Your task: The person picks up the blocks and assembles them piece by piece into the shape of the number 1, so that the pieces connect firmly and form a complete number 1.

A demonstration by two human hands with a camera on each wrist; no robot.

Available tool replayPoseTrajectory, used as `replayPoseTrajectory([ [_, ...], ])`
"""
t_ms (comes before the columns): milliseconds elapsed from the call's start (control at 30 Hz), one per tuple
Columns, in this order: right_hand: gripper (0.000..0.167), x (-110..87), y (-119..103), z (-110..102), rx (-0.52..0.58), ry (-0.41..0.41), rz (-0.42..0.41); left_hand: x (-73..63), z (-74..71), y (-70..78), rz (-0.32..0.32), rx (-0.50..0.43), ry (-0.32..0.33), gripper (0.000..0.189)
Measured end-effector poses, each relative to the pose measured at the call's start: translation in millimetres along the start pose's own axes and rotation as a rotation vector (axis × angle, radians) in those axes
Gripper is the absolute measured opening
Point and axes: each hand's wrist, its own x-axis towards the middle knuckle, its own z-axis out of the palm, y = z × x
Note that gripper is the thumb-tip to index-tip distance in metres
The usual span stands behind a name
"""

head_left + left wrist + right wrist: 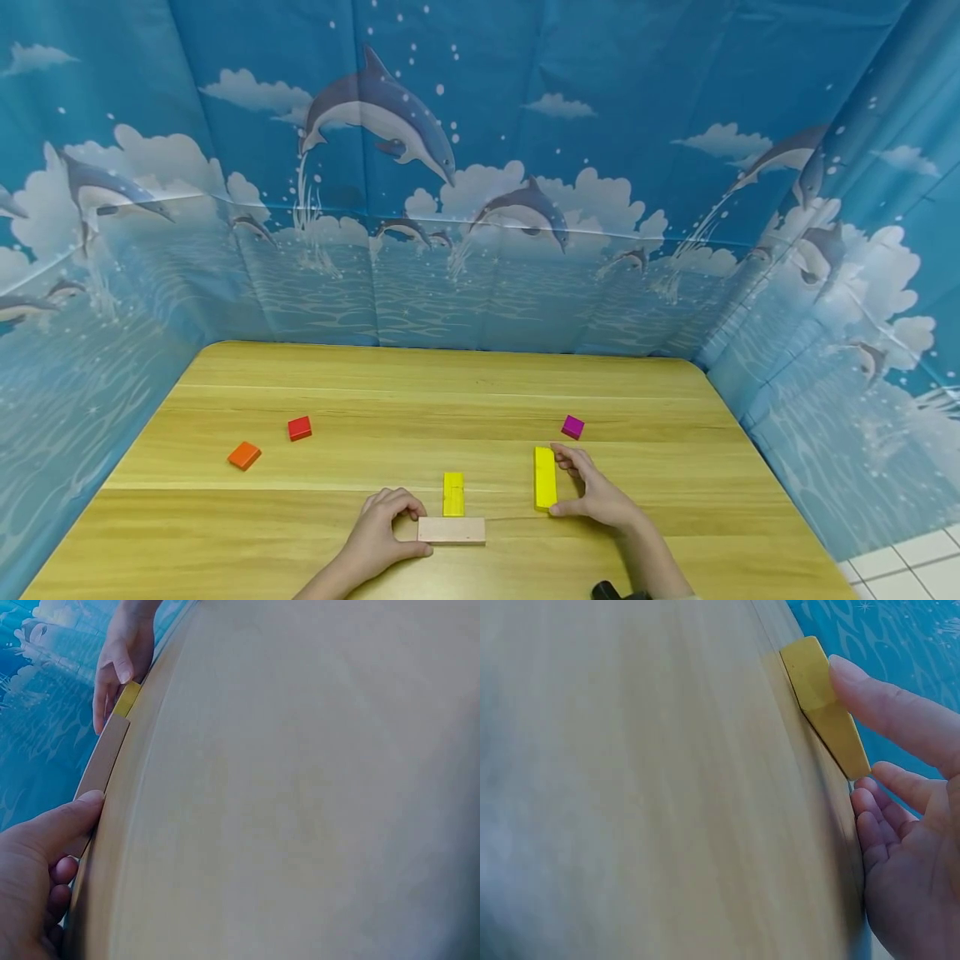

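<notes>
My left hand (381, 533) pinches the left end of a plain wooden block (452, 531), thumb at its near side and fingers at its far side. Just behind that block, a flat yellow block (453, 493) lies lengthwise away from me. Off to the right, my right hand (597, 493) spans a long yellow block (545, 478), its thumb at the near end and index finger at the far end. In the right wrist view, the thumb and index fingertip meet this yellow block (821, 697), while the other fingers curl below.
On the wood-grain table (480, 383), a red block (299, 428) and an orange block (244, 456) lie at the left. A purple block (573, 427) sits beyond my right hand. Some black object (607, 591) shows at the near edge. Dolphin-print curtains (480, 292) surround the table's back and sides.
</notes>
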Motion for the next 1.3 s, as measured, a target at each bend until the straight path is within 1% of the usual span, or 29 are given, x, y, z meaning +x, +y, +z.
replayPoseTrajectory([
  [133,0.09,0.3,-0.7,-1.8,-0.007,-0.015,0.045,-0.1,0.0,0.3,0.003,0.002,0.004,0.036],
  [267,0.091,-0.2,-2.1,-3.4,-0.013,-0.041,0.049,-0.2,0.1,0.7,0.007,0.004,0.007,0.036],
  [400,0.09,-0.2,-2.4,-3.9,-0.013,-0.047,0.045,-0.2,0.2,0.7,0.006,0.005,0.008,0.036],
  [700,0.09,0.6,-2.5,-3.9,-0.021,-0.032,0.087,-0.4,-0.4,2.1,0.004,0.007,0.011,0.036],
  [967,0.088,-0.2,0.3,-1.1,-0.041,-0.007,0.048,-0.8,-0.4,2.4,-0.003,0.002,0.003,0.036],
  [1200,0.091,0.0,-0.6,0.0,-0.047,0.02,0.069,-1.4,-0.4,3.0,-0.004,0.005,0.004,0.036],
  [1300,0.091,-0.2,-1.0,0.8,-0.057,0.031,0.058,-1.5,-0.3,3.2,-0.003,0.006,0.005,0.036],
])
